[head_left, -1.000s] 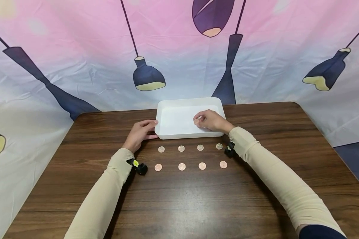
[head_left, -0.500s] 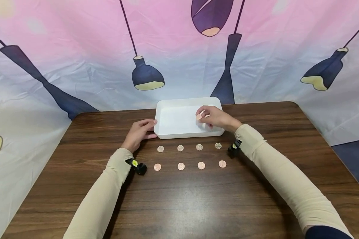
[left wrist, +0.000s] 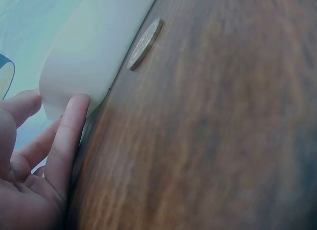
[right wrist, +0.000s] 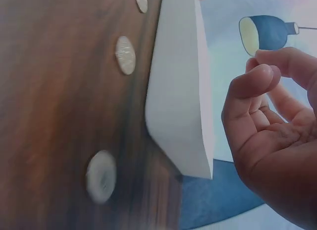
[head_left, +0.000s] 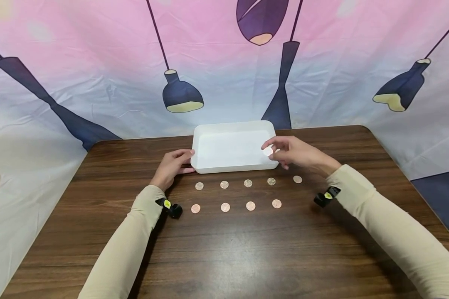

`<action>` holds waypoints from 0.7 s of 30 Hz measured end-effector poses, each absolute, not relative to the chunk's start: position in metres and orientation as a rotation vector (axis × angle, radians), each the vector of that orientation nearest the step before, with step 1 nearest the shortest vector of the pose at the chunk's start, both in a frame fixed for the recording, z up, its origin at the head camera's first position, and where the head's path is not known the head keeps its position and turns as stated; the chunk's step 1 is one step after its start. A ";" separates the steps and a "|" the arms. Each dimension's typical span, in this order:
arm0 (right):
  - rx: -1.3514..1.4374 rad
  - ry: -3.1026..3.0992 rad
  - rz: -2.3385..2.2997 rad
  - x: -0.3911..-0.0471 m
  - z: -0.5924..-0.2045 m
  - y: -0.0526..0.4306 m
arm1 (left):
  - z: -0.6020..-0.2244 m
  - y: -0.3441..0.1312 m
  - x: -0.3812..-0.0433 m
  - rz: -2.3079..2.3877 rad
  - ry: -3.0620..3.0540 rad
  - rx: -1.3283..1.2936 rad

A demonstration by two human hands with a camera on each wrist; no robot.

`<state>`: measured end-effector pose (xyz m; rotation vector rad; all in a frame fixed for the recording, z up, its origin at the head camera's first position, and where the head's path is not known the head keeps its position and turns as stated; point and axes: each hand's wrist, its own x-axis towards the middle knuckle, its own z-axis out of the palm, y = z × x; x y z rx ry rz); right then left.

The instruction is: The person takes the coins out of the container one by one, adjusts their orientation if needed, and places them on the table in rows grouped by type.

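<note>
My left hand (head_left: 173, 166) rests against the left end of a white rectangular tray (head_left: 233, 169), one fingertip at the rim. In the left wrist view its extended fingers (left wrist: 74, 113) touch the tray's outer wall. At the tray's right end, my right hand (head_left: 295, 153) pinches a round coin (head_left: 267, 151), which catches bright light, between thumb and fingers above the rim. In the right wrist view the fingers (right wrist: 252, 84) hide that coin. Coins lie in two rows before the tray: a back row with a coin (head_left: 199, 186) at its left end, and a front row of copper-coloured coins (head_left: 225, 207).
The dark wooden table (head_left: 224, 257) reaches back to a printed cloth (head_left: 224, 83) with drawn lamps, right behind the tray. Both wrists wear black cameras, the right one (head_left: 323, 198) near the coin (head_left: 297, 179) at the back row's right end.
My right hand has moved right with the coin, from over the tray's floor to its right end. The back row's rightmost coin has come into view. The left hand keeps its place.
</note>
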<state>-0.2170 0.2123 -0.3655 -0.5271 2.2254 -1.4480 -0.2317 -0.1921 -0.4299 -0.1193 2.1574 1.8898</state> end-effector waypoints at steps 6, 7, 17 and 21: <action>-0.594 2.208 -1.432 -0.192 -0.368 0.240 | -0.428 -0.193 -0.230 1.888 2.159 -0.118; -0.608 2.199 -1.440 -0.188 -0.369 0.244 | -0.428 -0.193 -0.230 1.889 2.160 -0.118; -0.629 2.153 -1.469 -0.155 -0.383 0.275 | -0.426 -0.191 -0.231 1.887 2.157 -0.125; -0.585 2.158 -1.427 -0.145 -0.392 0.283 | -0.426 -0.191 -0.230 1.879 2.160 -0.128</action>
